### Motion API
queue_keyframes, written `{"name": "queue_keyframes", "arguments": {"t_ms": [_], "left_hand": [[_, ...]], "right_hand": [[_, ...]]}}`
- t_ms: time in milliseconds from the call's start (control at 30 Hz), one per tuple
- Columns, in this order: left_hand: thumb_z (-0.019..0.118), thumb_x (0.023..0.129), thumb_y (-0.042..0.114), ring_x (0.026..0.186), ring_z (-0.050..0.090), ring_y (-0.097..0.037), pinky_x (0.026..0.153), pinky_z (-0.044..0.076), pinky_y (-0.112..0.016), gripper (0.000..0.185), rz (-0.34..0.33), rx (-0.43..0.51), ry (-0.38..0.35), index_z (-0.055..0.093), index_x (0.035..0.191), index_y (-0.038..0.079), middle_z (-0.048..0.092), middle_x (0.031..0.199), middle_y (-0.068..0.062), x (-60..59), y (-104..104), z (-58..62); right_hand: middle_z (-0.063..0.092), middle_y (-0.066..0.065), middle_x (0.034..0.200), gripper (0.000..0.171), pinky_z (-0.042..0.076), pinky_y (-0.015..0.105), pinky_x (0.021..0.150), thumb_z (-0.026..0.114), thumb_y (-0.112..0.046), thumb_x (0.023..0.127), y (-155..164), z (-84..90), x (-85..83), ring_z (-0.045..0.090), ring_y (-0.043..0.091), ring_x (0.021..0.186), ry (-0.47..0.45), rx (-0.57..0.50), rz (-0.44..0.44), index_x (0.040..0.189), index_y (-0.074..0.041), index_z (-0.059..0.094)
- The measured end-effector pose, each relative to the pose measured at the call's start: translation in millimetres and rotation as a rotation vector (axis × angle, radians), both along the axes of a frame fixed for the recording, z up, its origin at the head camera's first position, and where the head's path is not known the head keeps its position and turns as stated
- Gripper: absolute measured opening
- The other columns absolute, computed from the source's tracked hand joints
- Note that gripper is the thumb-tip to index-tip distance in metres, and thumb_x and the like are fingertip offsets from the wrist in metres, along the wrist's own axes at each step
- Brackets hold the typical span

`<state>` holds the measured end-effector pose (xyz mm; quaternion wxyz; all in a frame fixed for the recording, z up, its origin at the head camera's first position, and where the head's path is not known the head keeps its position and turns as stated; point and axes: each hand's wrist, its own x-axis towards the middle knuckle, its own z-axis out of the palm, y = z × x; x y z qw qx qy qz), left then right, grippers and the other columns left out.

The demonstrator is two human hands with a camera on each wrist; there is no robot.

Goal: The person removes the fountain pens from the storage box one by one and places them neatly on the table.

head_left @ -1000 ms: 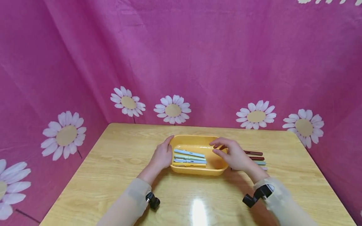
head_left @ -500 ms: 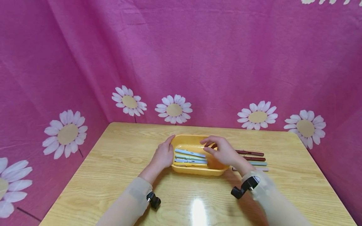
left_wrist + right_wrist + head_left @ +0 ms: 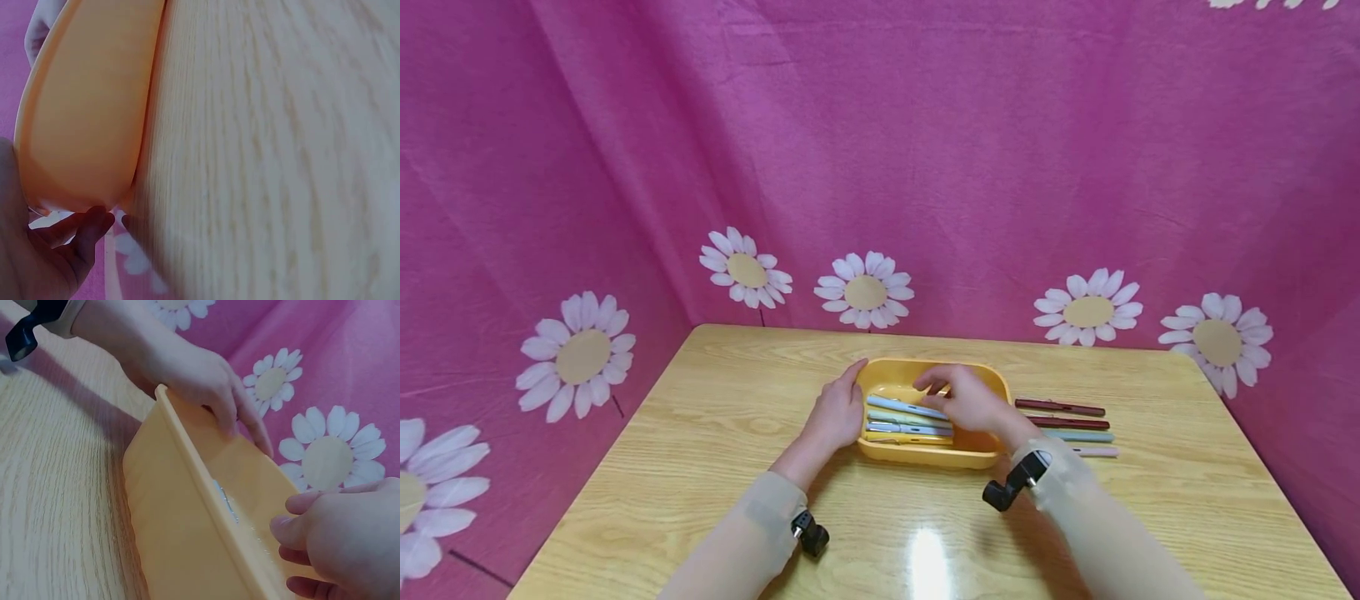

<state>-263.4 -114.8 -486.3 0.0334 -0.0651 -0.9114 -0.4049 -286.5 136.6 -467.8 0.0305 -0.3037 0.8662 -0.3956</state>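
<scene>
A yellow plastic basket (image 3: 925, 459) stands on the table with several pens lying side by side in its left half: a light blue pen (image 3: 898, 406) at the back, a yellow pen (image 3: 910, 439) at the front. My left hand (image 3: 835, 412) holds the basket's left end; in the left wrist view its curled fingers (image 3: 90, 231) lie against the outer wall. Above the basket's middle hovers my right hand (image 3: 966, 402), fingers loosely bent. Nothing shows between its thumb and fingers in the right wrist view, where the basket wall hides most of the pens.
Right of the basket, more pens lie in a row: two dark red pens (image 3: 1063, 407), a blue-green pen (image 3: 1081, 436) and a pale pink pen (image 3: 1096, 452), partly behind the right forearm. A pink curtain (image 3: 970, 167) with daisies hangs behind the wooden table (image 3: 760, 358).
My right hand has moved left across the basket, from its right rim to near the pens. More of the pens on the right now show. The left hand has stayed on the basket.
</scene>
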Motion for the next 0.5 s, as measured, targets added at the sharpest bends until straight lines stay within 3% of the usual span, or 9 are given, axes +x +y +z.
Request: {"name": "queue_keyframes", "arguments": {"t_ms": [500], "left_hand": [[0.036,0.114,0.018,0.134,0.057,-0.036,0.115,0.043,-0.052,0.05,0.006,-0.012,-0.01,0.043,0.163,0.017,0.06,0.146,-0.023,-1.0,0.4,-0.6]], "right_hand": [[0.074,0.007,0.095,0.015,0.059,0.033,0.079,0.075,0.008,0.091,-18.6,-14.7,-14.0,0.069,0.015,0.088,0.016,0.083,0.066,0.104,0.001,0.075]]}}
